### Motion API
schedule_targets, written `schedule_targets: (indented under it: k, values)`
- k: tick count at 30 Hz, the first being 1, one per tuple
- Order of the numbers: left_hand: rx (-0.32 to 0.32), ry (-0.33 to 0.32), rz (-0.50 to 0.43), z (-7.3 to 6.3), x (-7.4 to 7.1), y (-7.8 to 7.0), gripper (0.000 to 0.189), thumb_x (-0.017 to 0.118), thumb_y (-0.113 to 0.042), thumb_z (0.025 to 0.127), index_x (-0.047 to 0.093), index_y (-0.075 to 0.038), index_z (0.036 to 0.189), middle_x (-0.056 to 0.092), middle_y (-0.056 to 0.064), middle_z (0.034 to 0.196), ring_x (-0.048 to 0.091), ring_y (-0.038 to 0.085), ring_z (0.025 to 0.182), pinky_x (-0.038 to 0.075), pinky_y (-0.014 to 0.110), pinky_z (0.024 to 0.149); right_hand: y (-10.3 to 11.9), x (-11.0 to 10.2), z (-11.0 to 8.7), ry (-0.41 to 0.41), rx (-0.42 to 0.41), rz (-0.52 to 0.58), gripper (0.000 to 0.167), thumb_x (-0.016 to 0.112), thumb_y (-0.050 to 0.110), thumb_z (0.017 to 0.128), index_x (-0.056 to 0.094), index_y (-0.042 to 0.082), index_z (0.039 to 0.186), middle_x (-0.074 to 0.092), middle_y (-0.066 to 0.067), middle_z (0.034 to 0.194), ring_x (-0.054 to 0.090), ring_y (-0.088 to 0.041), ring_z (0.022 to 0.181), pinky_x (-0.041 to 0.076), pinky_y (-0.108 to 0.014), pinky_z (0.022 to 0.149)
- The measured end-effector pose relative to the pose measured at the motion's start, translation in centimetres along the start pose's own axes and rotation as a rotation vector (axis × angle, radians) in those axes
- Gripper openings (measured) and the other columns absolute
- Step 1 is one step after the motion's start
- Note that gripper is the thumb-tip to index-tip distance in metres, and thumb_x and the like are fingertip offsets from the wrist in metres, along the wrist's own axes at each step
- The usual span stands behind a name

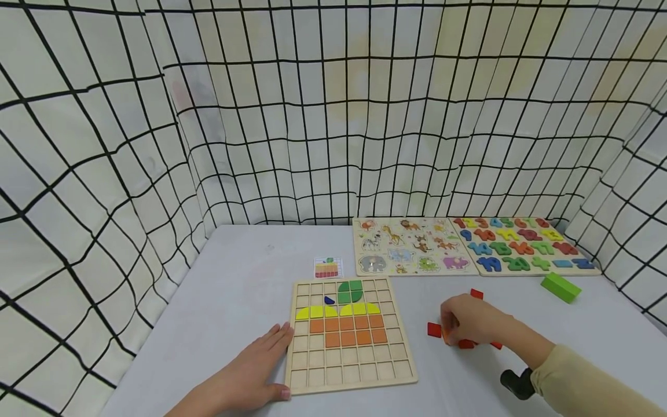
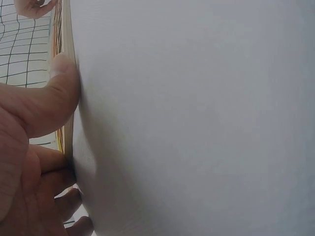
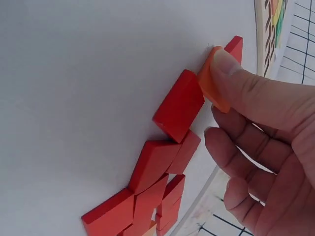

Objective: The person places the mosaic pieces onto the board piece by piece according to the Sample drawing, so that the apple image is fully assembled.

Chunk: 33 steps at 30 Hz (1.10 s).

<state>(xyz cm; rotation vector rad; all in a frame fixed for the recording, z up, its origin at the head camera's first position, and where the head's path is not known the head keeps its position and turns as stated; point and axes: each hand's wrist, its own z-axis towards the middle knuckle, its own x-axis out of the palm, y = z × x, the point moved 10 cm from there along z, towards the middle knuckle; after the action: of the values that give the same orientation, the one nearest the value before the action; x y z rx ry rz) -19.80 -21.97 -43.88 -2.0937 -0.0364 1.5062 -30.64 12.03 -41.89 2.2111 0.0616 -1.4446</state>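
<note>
A wooden grid board (image 1: 359,370) lies on the white table. It holds green rounded pieces (image 1: 350,292), a small blue piece (image 1: 329,300), yellow pieces (image 1: 316,311) and two rows of orange square tiles (image 1: 356,332), the lower row starting one cell further right. My left hand (image 1: 250,370) rests along the board's left edge, fingers extended, thumb near its lower left corner. Right of the board, my right hand (image 1: 471,318) pinches an orange tile (image 3: 210,83) between thumb and finger. Loose red tiles (image 3: 179,103) lie beside and beneath that hand, partly hidden in the head view.
Behind the board lies a small picture card (image 1: 328,267). An animal puzzle board (image 1: 417,269) and a number puzzle board (image 1: 531,272) stand at the back right, a green block (image 1: 560,287) before them. A black object (image 1: 517,383) is near the right sleeve. Black netting surrounds the table.
</note>
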Motion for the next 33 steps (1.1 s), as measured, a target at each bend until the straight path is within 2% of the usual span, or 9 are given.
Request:
schedule_targets:
  k: [4, 8, 15, 19, 22, 26, 30, 33]
  values:
    - [-0.005, -0.001, -0.003, -0.1, 0.0, 0.0, 0.102, 0.083, -0.039, 0.08, 0.033, 0.007, 0.156, 0.029, 0.023, 0.166, 0.02, 0.044, 0.156, 0.024, 0.065, 0.122, 1.0, -0.4, 0.0, 0.005, -0.026, 0.0, 0.025, 0.089, 0.013, 0.077, 0.064, 0.018, 0.078, 0.06, 0.004, 0.073, 0.054, -0.014, 0.075, 0.048, -0.027, 0.066]
    - [-0.008, 0.0, -0.008, -0.1, 0.0, 0.0, 0.102, 0.083, -0.039, 0.08, 0.033, 0.007, 0.155, 0.029, 0.023, 0.166, 0.02, 0.044, 0.156, 0.023, 0.065, 0.122, 3.5, -1.1, 0.6, -0.014, -0.086, 0.016, 0.025, 0.087, 0.012, 0.08, 0.063, 0.018, 0.076, 0.058, 0.005, 0.071, 0.053, -0.014, 0.073, 0.046, -0.025, 0.064]
    - [0.012, -0.008, -0.001, -0.3, 0.0, 0.0, 0.101, 0.082, -0.04, 0.081, 0.032, 0.007, 0.156, 0.029, 0.023, 0.166, 0.021, 0.044, 0.156, 0.024, 0.066, 0.121, 11.3, 0.1, 3.0, -0.063, -0.288, 0.1, 0.017, 0.081, 0.011, 0.087, 0.065, 0.017, 0.082, 0.061, 0.009, 0.076, 0.055, -0.011, 0.074, 0.049, -0.021, 0.065]
    - [0.033, -0.022, -0.002, -0.3, -0.1, -0.1, 0.102, 0.082, -0.041, 0.082, 0.032, 0.007, 0.156, 0.03, 0.024, 0.166, 0.022, 0.045, 0.155, 0.025, 0.066, 0.12, 16.0, 1.5, 4.5, -0.073, -0.369, 0.079, 0.013, 0.078, 0.009, 0.09, 0.068, 0.016, 0.083, 0.064, 0.009, 0.078, 0.055, -0.009, 0.073, 0.051, -0.02, 0.067]
    - [0.045, -0.033, -0.002, -0.4, -0.2, -0.2, 0.101, 0.082, -0.042, 0.082, 0.032, 0.008, 0.155, 0.03, 0.024, 0.165, 0.023, 0.046, 0.155, 0.026, 0.066, 0.12, 18.7, 2.7, 5.4, -0.064, -0.394, 0.055, 0.011, 0.078, 0.012, 0.091, 0.07, 0.016, 0.084, 0.064, 0.01, 0.078, 0.054, -0.006, 0.072, 0.049, -0.019, 0.067]
    - [0.064, -0.04, 0.004, -0.5, -0.3, -0.3, 0.102, 0.081, -0.043, 0.083, 0.031, 0.008, 0.156, 0.03, 0.025, 0.165, 0.023, 0.046, 0.155, 0.026, 0.066, 0.119, 21.2, 4.0, 6.2, -0.062, -0.41, 0.03, 0.008, 0.078, 0.016, 0.092, 0.072, 0.017, 0.086, 0.062, 0.012, 0.077, 0.051, -0.003, 0.071, 0.047, -0.016, 0.066]
    - [0.076, -0.041, 0.021, -0.6, -0.4, -0.5, 0.102, 0.08, -0.044, 0.083, 0.031, 0.008, 0.156, 0.03, 0.025, 0.165, 0.024, 0.046, 0.154, 0.027, 0.066, 0.119, 22.9, 4.9, 6.6, -0.075, -0.425, -0.025, 0.011, 0.077, 0.015, 0.093, 0.071, 0.018, 0.084, 0.059, 0.013, 0.073, 0.049, -0.001, 0.067, 0.045, -0.015, 0.062]
    - [0.071, -0.031, 0.023, -0.5, -0.4, -0.5, 0.103, 0.08, -0.045, 0.083, 0.031, 0.008, 0.156, 0.03, 0.025, 0.165, 0.024, 0.046, 0.154, 0.027, 0.066, 0.119, 23.5, 5.3, 6.8, -0.073, -0.407, -0.062, 0.013, 0.076, 0.015, 0.092, 0.071, 0.019, 0.081, 0.058, 0.014, 0.07, 0.049, -0.001, 0.065, 0.043, -0.015, 0.06]
